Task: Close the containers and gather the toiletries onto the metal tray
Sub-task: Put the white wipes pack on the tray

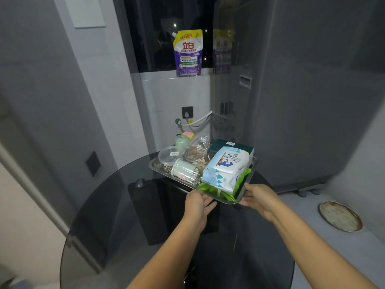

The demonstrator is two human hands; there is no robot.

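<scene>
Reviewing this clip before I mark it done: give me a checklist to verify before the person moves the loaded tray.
1. Left hand on the metal tray near edge: ok.
2. Right hand at the tray's near right corner: ok, though how firmly its fingers hold, cannot tell.
3. Round plastic container lid on: ok.
4. Cotton swab jar closed: ok; it lies on its side and could roll.
5. Wipes pack fully on the tray: ok.
6. Loose swabs in the clear box covered: cannot tell.
</scene>
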